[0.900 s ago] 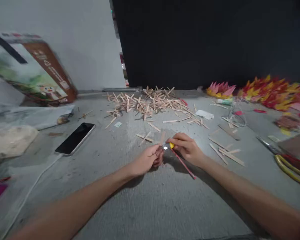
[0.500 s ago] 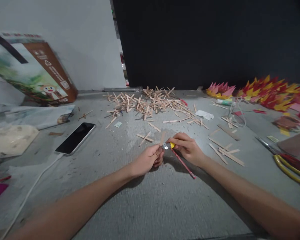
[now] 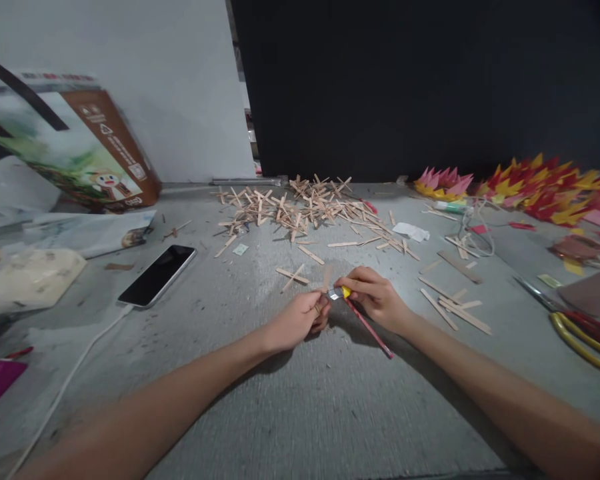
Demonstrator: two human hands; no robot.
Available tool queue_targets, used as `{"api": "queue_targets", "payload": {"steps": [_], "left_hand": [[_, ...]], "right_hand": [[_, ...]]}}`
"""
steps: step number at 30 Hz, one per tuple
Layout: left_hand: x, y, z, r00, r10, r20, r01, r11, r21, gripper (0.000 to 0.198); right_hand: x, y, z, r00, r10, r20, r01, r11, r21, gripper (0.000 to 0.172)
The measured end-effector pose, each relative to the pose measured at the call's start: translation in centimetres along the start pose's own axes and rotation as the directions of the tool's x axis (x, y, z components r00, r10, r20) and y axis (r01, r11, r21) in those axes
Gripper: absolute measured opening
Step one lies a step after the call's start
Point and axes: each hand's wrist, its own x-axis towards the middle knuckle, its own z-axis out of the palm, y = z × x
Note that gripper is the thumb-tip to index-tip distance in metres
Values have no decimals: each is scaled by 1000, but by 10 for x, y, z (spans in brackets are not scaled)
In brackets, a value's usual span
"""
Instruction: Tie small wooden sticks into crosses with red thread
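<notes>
My left hand (image 3: 300, 317) is closed, pinching a wooden craft stick (image 3: 327, 275) whose upper end rises beyond the fingers. My right hand (image 3: 373, 297) grips a small silver-and-yellow object (image 3: 344, 292) between thumb and fingers; its exact kind is unclear. Its silver end meets the fingertips of my left hand, close to the stick. A thin red rod (image 3: 373, 330) slants down toward the right below my right hand; whether it is joined to the object I cannot tell. Just beyond my left hand, two crossed craft sticks (image 3: 293, 276) lie on the table.
A heap of crossed craft sticks (image 3: 295, 208) spreads across the back. Loose sticks (image 3: 463, 313) and yellow-handled scissors (image 3: 585, 340) lie at right, behind them folded paper flowers (image 3: 535, 187). At left are a phone (image 3: 157, 275) on a white cable (image 3: 75, 373) and a printed bag (image 3: 95, 147).
The view has shifted slightly, so everything sits a little farther right. Both hands keep the same grip and nearly the same pose.
</notes>
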Motion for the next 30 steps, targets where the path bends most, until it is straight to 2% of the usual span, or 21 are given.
{"api": "queue_targets", "payload": {"steps": [3,8,12,18,22,27,30], "left_hand": [[0,0,1,1000,-16,-9,16,1000,25,38],[-1,1,1,1000,18,7,-17,999,-45,38],[0,1,1,1000,-17,-3,17,1000,17,35],[0,3,2,1000,-14,21,14,1000,-12,40],[0,2,2,1000,-3,16,2,999,45,37],[0,1,1,1000,-10,19,10,1000,7,39],[0,1,2,1000,-20,9,20,999,41,39]], "right_hand": [[0,0,-1,1000,0,10,0,1000,-15,35],[1,0,-2,999,32,9,-32,1000,0,33],[0,0,-2,999,28,16,-28,1000,2,33],[-2,4,-2,998,43,43,-45,997,61,33],[-2,4,-2,999,28,43,-30,998,46,32],[-2,2,-2,999,26,30,-27,999,30,31],[-2,3,-2,999,15,30,-16,1000,20,32]]}}
